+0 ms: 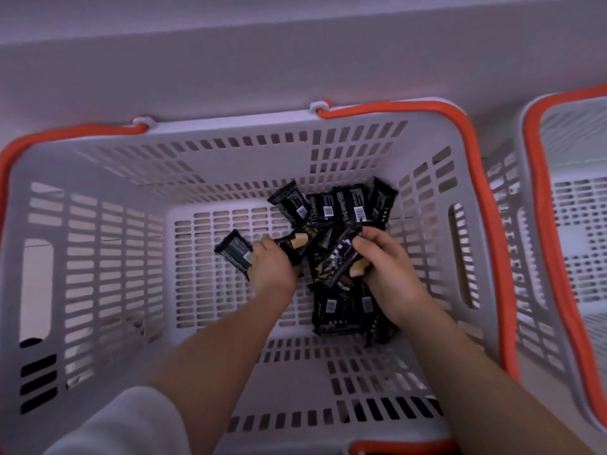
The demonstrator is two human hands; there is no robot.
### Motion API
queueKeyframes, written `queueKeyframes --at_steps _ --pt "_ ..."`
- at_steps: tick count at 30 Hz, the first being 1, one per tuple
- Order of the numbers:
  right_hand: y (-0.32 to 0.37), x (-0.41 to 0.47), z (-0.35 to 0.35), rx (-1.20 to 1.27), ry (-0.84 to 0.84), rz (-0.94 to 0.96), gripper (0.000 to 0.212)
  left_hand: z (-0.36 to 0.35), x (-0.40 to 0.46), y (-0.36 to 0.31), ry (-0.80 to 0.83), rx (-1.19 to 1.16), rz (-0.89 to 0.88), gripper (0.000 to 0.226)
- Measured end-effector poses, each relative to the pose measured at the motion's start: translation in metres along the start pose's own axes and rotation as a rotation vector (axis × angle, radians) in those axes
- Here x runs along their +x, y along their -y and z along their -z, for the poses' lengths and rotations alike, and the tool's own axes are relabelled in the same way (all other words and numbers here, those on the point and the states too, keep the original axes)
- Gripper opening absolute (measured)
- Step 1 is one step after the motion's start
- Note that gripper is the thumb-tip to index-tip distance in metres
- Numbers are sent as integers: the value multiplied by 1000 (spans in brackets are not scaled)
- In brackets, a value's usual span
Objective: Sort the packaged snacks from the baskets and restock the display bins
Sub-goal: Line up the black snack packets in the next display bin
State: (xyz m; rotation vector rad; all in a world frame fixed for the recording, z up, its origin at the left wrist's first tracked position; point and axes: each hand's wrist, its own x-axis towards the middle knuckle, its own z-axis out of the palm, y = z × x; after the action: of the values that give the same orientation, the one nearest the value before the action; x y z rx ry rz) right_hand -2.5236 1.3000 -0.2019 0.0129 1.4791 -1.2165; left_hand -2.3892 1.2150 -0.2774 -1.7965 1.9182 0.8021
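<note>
A white sleeve [124, 425] showed at the lower left, and from it the left forearm reached down into a grey slotted basket [98, 257] with orange handles [486, 224] folded along its rim. To the left of the left hand [271, 267] the basket floor lay bare up to the left wall with its tall hand slot, giving open room on that side. The left hand's grip was clenched around dark snack packets: one black packet [235, 252] stuck out just to its left, and a packet with a tan picture [300, 243] stuck out to its right.

Between the two hands and beyond them lay a heap of black snack packets [335, 205], several leaning against the far wall with white barcode labels facing up. Their print was too small and blurred to read. More packets [345, 310] lay under and nearer than the right wrist.

The right hand [387, 270] had its grip closed on a black packet [341, 261] held tilted, its fingers curled over the top edge; the white lettering along it could not be read. Right of that hand only a narrow strip of floor remained before the right wall and its hand slot.

Further right, just beside this basket, stood a second basket [578, 198] of the same kind, cut off by the frame edge. Raised lettering on the first basket's outer right wall was not legible.
</note>
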Motion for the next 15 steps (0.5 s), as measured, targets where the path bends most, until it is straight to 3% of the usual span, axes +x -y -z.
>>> queueKeyframes --at_steps 2,7,9,12,15 --pt "0 0 4 232 107 -86 24 2 2 -2 -6 9 -4 67" --pt "-8 -1 2 370 354 -108 41 16 -2 23 64 -121 -5 63" --pt "-11 1 1 332 384 -126 44 22 -9 40 71 -327 -12 57" --pt "-15 4 -2 210 369 -165 24 33 -27 58 11 -553 -126 47" --pt "-19 5 -9 66 329 -198 31 44 -39 51 166 -781 -193 32"
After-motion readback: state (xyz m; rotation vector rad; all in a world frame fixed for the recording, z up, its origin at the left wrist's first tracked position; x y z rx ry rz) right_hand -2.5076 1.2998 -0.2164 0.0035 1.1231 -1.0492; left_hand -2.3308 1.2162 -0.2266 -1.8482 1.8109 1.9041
